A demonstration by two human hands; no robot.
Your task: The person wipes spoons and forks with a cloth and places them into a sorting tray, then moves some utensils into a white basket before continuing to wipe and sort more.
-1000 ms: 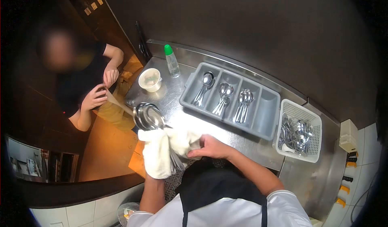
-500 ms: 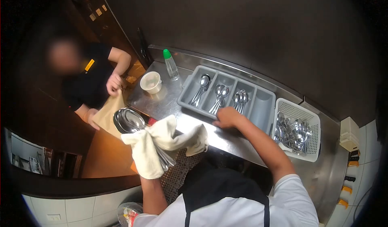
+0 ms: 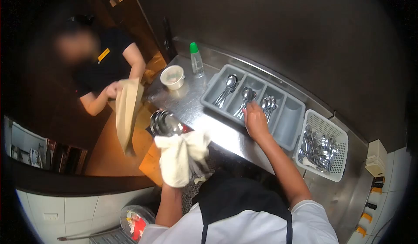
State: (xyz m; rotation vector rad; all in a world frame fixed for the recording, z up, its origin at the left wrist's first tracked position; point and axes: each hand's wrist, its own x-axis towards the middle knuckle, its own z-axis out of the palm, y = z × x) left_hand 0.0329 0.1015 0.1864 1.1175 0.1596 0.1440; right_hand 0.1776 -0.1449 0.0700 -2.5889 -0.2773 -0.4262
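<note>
A cream cloth [image 3: 176, 165] covers my left hand, which is wrapped around a bundle of large metal spoons [image 3: 167, 123]; their bowls stick out above the cloth and the fingers are hidden. My right hand [image 3: 257, 121] reaches over the grey cutlery tray [image 3: 296, 113], fingers closed at a spoon [image 3: 252, 96] by the second compartment. More spoons [image 3: 230, 82] lie in the left compartment, and others [image 3: 269, 103] in the third. Inside the right compartment no cutlery shows.
A white perforated basket [image 3: 340, 157] full of mixed cutlery stands right of the tray. On the steel counter [image 3: 191, 100] are a green-capped bottle [image 3: 197, 63] and a lidded tub [image 3: 172, 77]. Across the counter's left end, a person [image 3: 109, 65] holds a brown paper bag [image 3: 127, 113].
My right hand has moved from the tray's front edge up over its compartments. The wrapped bundle now stands more upright. The person's paper bag has swung to hang upright.
</note>
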